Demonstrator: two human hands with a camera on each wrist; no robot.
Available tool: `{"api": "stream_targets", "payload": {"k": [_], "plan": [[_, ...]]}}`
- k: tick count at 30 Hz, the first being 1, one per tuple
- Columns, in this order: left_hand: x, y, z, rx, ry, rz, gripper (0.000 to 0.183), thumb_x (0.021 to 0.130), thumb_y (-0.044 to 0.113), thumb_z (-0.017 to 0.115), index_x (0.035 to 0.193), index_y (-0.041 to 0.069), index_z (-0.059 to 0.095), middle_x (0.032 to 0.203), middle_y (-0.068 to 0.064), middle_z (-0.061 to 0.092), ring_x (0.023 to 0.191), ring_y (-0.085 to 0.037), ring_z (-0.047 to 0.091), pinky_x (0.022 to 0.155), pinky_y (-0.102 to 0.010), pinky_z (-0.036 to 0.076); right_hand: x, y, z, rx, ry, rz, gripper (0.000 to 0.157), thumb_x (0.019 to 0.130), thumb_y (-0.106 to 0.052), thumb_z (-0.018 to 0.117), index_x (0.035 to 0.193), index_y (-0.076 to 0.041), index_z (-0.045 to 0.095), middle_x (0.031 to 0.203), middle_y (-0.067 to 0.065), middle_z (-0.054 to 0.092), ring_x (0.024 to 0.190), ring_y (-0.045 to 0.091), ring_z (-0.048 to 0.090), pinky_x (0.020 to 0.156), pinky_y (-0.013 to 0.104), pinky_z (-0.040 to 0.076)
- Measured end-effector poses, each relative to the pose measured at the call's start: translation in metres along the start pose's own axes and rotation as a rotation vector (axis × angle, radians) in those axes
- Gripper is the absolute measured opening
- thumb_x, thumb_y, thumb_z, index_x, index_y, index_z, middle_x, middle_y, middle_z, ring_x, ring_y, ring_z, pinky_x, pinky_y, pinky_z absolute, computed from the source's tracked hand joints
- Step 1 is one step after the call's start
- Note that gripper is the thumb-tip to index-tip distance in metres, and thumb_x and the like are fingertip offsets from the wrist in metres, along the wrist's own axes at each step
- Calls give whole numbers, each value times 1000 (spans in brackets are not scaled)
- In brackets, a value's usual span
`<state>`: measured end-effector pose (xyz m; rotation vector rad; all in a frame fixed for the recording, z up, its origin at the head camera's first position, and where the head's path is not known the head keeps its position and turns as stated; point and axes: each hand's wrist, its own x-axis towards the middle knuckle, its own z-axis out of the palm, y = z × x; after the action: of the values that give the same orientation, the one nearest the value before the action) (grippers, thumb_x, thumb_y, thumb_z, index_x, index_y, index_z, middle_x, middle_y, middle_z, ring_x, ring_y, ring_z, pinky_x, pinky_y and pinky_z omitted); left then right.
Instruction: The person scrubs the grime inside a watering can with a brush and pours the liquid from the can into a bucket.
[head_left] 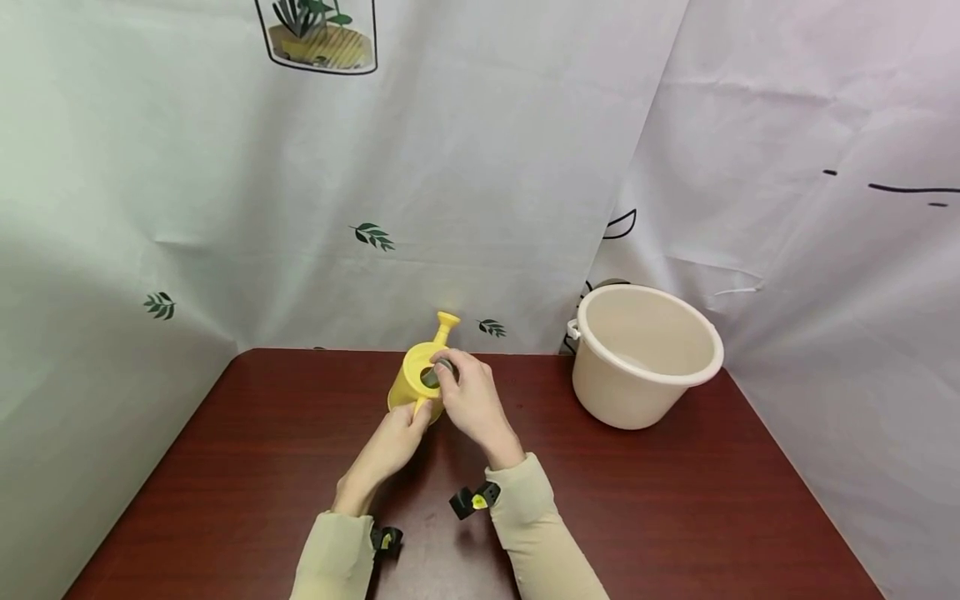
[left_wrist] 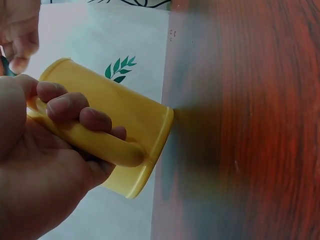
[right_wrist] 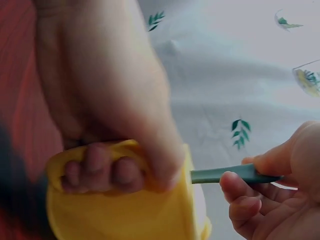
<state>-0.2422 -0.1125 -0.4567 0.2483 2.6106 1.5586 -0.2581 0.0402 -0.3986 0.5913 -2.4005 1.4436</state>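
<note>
A yellow watering can (head_left: 402, 390) is near the back edge of the table, its spout pointing away and its body tilted. My left hand (head_left: 392, 442) grips its handle (left_wrist: 95, 142), fingers curled round it in the left wrist view. Between the thumb and fingers of my right hand (head_left: 474, 400) is a slim grey-green, handle-like piece (right_wrist: 220, 174). Its far end goes into the can's round top opening, so that end is hidden. I cannot tell what kind of tool it is, nor whether the can's base touches the table.
A cream bucket (head_left: 622, 392) stands at the back right of the dark red-brown table (head_left: 247, 467). White cloth (head_left: 480, 167) with leaf prints hangs behind the table and along its sides.
</note>
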Motion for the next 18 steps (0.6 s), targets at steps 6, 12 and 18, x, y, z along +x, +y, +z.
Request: {"api": "stream_targets", "payload": {"k": [6,12,18], "plan": [[0,-1,0,6,9,13,45,106,30,43,67,9,46,57,1,36,49,-13,31,48,-25,27,-2,-4,-12,33,20,6,21,102,-11,51,115,-3,65,78,11,62,55,12,54,52,27,46],[0,-3,1,8,4,14,46,106,30,43,66,9,46,57,2,36,49,-12,30,48,-25,27,-2,-2,-12,18,23,9,19,101,-10,52,113,-3,66,75,10,62,55,12,54,52,27,46],[1,-3,2,-13,-9,28,48,106,36,41,65,11,44,57,3,34,47,-11,27,47,-24,26,-1,3,1,-37,-15,-31,17,99,-8,54,106,-4,69,91,6,66,60,10,51,57,24,46]]}}
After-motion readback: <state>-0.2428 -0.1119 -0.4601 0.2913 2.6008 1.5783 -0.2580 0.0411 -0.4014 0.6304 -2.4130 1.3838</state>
